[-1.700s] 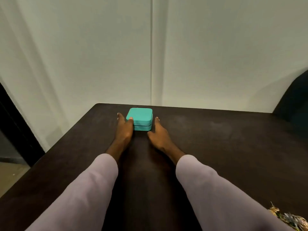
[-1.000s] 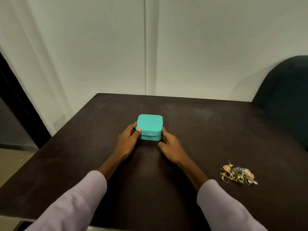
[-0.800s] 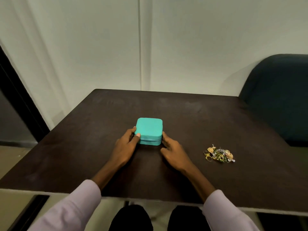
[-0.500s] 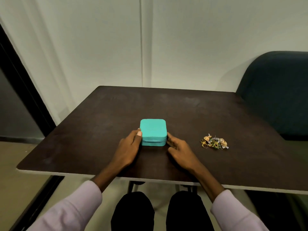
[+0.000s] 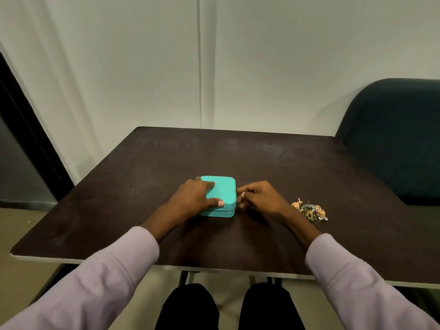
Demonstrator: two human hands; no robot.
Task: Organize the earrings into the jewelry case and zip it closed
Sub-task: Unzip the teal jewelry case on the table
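Still zipped, jewelry case (image 5: 220, 195) — left hand (image 5: 195, 198) flat atop, right hand (image 5: 258, 198) pinching its side (earrings (image 5: 309, 210) outside).

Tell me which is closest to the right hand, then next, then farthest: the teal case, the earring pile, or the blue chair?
1. Teal jewelry case: touching the right hand's fingertips, on its left.
2. Earring pile: on the table, just right of that wrist.
3. Blue chair: beyond the table's far right corner.

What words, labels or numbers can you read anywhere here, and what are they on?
None can be read.
Case: plain teal lid, no lettering or logo showing.
Earrings: a tangled pile, too small to show any marking.
Table, wall and chair: no text visible.
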